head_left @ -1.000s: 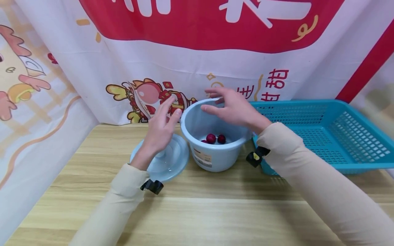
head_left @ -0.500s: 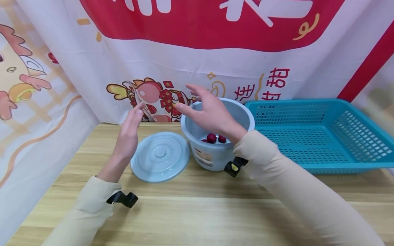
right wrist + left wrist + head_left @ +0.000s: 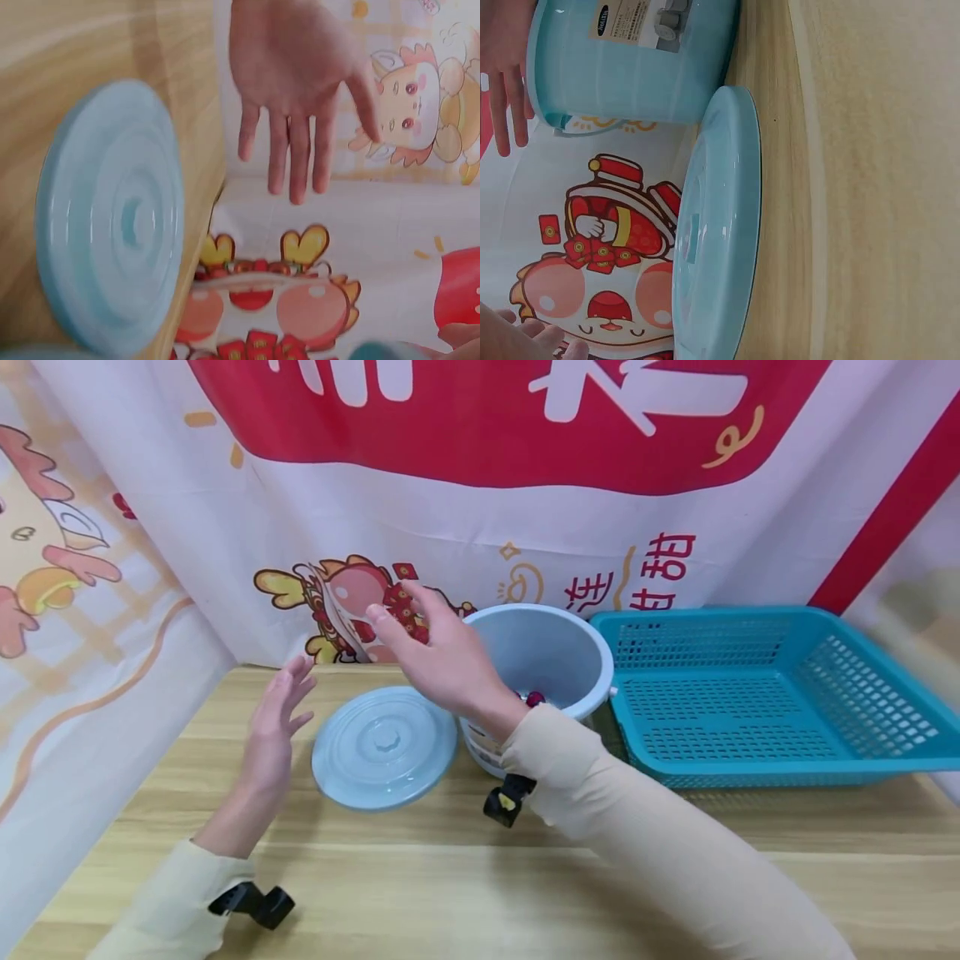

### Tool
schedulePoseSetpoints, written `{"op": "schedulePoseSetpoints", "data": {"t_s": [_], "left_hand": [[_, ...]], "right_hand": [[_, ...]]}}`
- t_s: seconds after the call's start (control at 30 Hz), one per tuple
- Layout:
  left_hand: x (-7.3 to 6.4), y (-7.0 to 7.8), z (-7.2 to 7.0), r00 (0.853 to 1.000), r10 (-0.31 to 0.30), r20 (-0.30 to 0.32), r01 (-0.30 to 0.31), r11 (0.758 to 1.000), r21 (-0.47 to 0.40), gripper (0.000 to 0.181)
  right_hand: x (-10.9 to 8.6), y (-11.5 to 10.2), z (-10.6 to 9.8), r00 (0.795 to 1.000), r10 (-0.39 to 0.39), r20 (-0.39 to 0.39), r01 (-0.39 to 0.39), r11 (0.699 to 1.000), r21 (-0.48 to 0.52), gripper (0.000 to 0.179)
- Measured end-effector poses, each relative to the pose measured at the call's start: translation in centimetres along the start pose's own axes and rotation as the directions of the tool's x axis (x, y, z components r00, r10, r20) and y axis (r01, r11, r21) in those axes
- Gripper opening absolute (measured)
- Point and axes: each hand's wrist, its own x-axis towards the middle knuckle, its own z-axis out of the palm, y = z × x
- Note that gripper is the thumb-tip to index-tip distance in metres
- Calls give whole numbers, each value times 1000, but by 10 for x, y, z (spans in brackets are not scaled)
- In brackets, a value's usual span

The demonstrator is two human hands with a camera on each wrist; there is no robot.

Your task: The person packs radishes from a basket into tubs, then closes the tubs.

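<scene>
A light blue round lid (image 3: 384, 747) with a small raised knob lies flat on the wooden table. To its left, my left hand (image 3: 272, 727) hovers with fingers extended, holding nothing. My right hand (image 3: 442, 656) reaches in from the right, fingers spread and nothing in them, above the gap between lid and bucket. Behind my right wrist stands a light blue bucket (image 3: 558, 647), uncovered, partly hidden by that arm. Inside it one dark red round fruit (image 3: 535, 698) shows. The left wrist view shows the bucket's label (image 3: 639, 22) and the lid edge-on beside it.
A teal perforated basket (image 3: 738, 718) stands right of the bucket, close to its rim. A white printed cloth (image 3: 450, 527) hangs behind the table and down the left side. Each wrist carries a black camera mount (image 3: 251, 903).
Both hands have moved left: the left from over the lid to its left side, the right from over the bucket toward the lid. The lid and bucket stay in place.
</scene>
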Motion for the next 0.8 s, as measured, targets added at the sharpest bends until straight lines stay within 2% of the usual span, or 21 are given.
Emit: {"op": "schedulePoseSetpoints", "data": {"t_s": [0.17,0.33,0.4,0.57,0.8], "left_hand": [[-1,-4,-14,999,-42,4,42,995,-87,65],[-2,-6,-27,996,-85,-3,83,987,-134,46],[-2,-7,-30,994,-112,21,113,987,-116,48],[-1,-11,-35,975,-202,91,204,979,-23,72],[-4,-18,-37,961,-247,126,243,969,52,81]], "right_hand": [[-4,-3,17,999,-34,34,31,996,78,74],[-6,3,39,995,-64,78,58,995,77,77],[-7,9,47,995,-63,83,58,996,66,78],[-5,28,61,996,-17,86,12,998,58,77],[1,58,75,991,84,101,-95,989,111,74]]}}
